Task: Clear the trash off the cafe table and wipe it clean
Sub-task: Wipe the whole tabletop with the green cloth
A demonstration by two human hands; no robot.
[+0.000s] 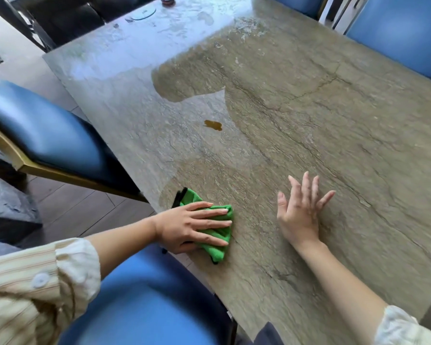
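Observation:
A stone-patterned cafe table (309,115) fills the view. My left hand (192,227) presses flat on a crumpled green cloth (215,241) near the table's near left edge. To its right, my right hand (300,210) hovers just above or rests lightly on the tabletop, fingers spread and holding nothing. A small brown liquid spill (213,124) lies on the table well beyond the cloth. Pale streaky marks cover the far part of the table.
Blue padded chairs stand around: one at the left (47,135), one right below me (144,302), two at the far right (403,33). At the table's far end lie a round clear disc (143,13) and a small dark round object (167,0).

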